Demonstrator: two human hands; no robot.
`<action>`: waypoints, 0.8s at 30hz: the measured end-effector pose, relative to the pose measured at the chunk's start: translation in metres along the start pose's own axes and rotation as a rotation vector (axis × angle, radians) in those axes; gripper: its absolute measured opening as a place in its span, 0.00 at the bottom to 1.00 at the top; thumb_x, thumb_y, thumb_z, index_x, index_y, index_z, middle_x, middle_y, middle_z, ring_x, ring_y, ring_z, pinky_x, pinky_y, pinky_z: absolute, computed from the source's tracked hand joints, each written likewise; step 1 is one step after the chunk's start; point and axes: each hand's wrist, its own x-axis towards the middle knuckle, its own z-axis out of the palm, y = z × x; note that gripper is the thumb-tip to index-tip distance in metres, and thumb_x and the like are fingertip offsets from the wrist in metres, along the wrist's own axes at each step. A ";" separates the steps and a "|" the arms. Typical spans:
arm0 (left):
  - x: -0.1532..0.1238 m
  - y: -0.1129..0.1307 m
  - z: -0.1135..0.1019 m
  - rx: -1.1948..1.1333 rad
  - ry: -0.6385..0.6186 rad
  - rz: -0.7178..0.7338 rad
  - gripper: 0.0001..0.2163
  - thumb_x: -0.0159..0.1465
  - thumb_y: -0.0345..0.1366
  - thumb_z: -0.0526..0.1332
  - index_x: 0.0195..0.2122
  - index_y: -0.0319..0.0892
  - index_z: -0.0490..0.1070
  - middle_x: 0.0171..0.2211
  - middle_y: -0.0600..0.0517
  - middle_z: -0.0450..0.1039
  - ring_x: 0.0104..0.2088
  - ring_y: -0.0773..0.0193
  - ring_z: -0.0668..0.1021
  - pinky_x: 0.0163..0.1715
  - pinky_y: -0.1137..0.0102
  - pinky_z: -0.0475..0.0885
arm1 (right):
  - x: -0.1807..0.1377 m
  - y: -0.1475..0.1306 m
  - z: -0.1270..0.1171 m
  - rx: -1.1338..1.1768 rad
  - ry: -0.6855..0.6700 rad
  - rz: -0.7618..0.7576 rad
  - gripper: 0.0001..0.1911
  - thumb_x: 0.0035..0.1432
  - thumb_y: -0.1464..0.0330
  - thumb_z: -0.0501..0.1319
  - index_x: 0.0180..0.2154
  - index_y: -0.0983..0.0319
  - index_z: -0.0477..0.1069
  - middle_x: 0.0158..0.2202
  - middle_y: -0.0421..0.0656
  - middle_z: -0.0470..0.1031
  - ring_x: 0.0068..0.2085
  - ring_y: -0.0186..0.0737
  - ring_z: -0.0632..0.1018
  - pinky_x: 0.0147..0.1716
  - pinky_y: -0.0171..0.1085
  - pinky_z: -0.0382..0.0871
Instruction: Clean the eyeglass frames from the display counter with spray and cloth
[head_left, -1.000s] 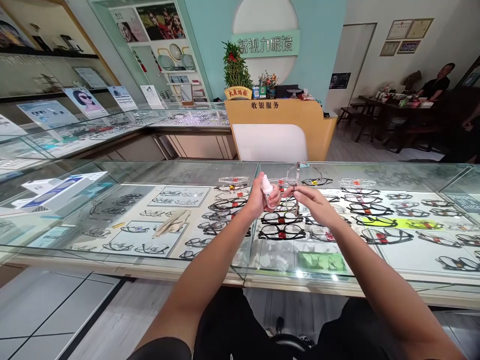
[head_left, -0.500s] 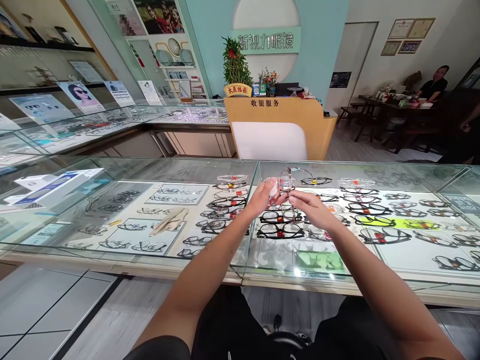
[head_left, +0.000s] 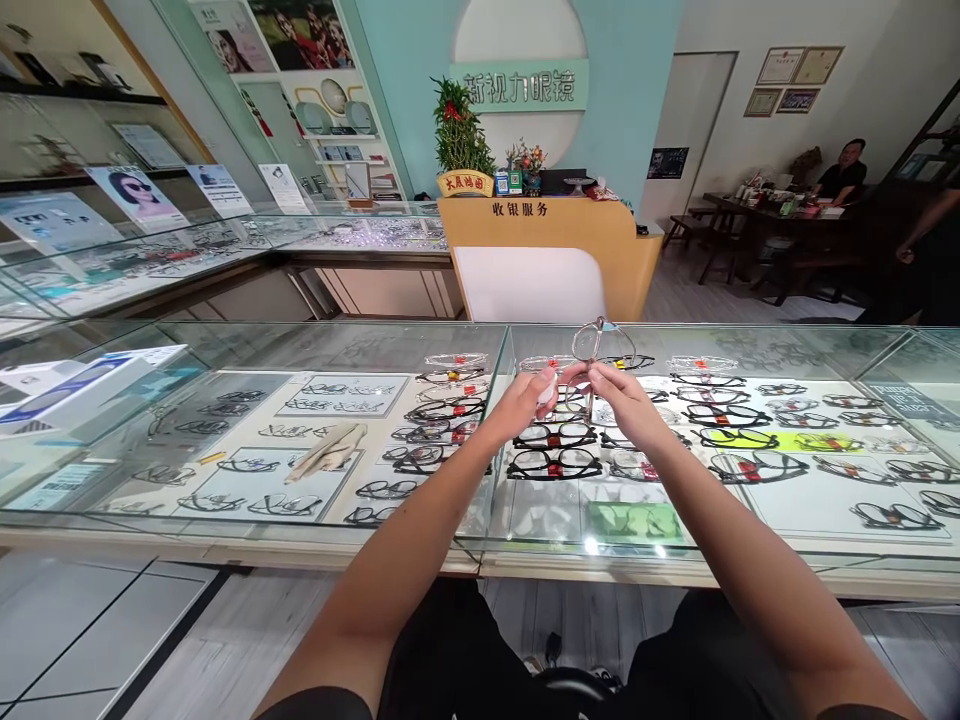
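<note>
There: the right hand pinched thin-rimmed, round-lensed glasses, nearly on end, above the glass display counter; just left, the left hand gripped a small white bottle.

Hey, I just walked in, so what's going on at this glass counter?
A person is holding a pair of glasses upright in the right hand above the glass counter. The left hand is wrapped around a small white bottle, mostly hidden, close beside the glasses. Rows of eyeglass frames show through the counter top, and a crumpled beige cloth lies off to the left.
</note>
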 end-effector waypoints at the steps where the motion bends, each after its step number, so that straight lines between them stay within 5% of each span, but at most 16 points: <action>1: -0.001 0.001 0.001 0.016 -0.025 0.001 0.35 0.69 0.69 0.49 0.19 0.44 0.65 0.16 0.52 0.61 0.20 0.66 0.63 0.22 0.68 0.56 | 0.000 0.000 0.000 0.004 0.020 0.001 0.26 0.72 0.44 0.59 0.51 0.55 0.83 0.53 0.44 0.86 0.58 0.51 0.81 0.63 0.49 0.71; 6: -0.002 0.001 0.007 0.080 -0.097 0.016 0.34 0.70 0.67 0.52 0.18 0.43 0.64 0.17 0.51 0.62 0.21 0.66 0.64 0.24 0.68 0.58 | 0.001 -0.001 0.002 0.046 0.032 0.003 0.26 0.72 0.43 0.59 0.50 0.54 0.83 0.53 0.45 0.85 0.56 0.51 0.82 0.64 0.49 0.71; 18: -0.005 0.006 0.007 0.022 -0.035 -0.007 0.34 0.69 0.71 0.50 0.25 0.43 0.68 0.22 0.52 0.65 0.23 0.65 0.68 0.23 0.69 0.64 | 0.000 0.002 0.000 0.027 0.013 -0.003 0.25 0.73 0.45 0.59 0.50 0.54 0.84 0.54 0.43 0.86 0.58 0.51 0.81 0.64 0.48 0.70; 24: -0.017 0.027 -0.030 -0.048 0.201 0.046 0.34 0.65 0.74 0.55 0.32 0.43 0.71 0.30 0.51 0.72 0.31 0.62 0.77 0.37 0.66 0.77 | 0.001 0.000 -0.005 0.072 0.039 -0.022 0.22 0.75 0.48 0.59 0.52 0.55 0.83 0.54 0.45 0.86 0.57 0.51 0.82 0.57 0.46 0.71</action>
